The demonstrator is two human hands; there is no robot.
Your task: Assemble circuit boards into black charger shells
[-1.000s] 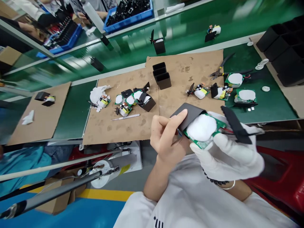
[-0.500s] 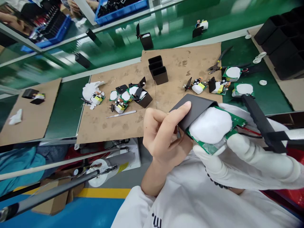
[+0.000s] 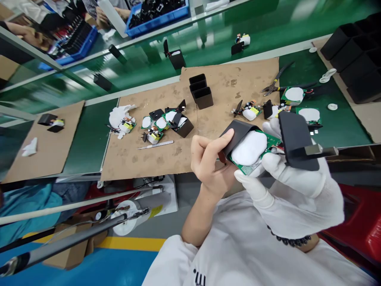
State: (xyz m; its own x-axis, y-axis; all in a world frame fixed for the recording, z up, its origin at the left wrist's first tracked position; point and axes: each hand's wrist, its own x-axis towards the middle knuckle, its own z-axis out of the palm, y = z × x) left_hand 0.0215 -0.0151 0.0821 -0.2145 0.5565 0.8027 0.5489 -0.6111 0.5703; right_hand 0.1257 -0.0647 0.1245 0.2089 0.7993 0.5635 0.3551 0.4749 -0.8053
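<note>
In my bare left hand [image 3: 210,163] is a black plastic case [image 3: 238,133], pinched with its mouth facing right. A green circuit board [image 3: 272,141] bearing a white pad [image 3: 250,147] sits partly inside that mouth. My right hand [image 3: 285,174], in a white glove, grips the board by its outer part and lower edge. Off the board's right end, on wires, hangs a black end cap [image 3: 294,137] with metal plug prongs [image 3: 323,151]. How deep the board sits in the case is hidden by its wall.
Cardboard [image 3: 125,159] covers the bench, with several board assemblies [image 3: 162,123], tweezers [image 3: 156,145] and upright black cases [image 3: 202,95] on it. Cutting pliers [image 3: 275,83] lie at right, near stacked black cases [image 3: 351,51]. Behind runs a green conveyor belt [image 3: 214,43]. Other people's hands show at upper left.
My right hand has moved left in view, and the end cap has turned its broad face toward me. Both hands keep their hold. Units on the belt have shifted left.
</note>
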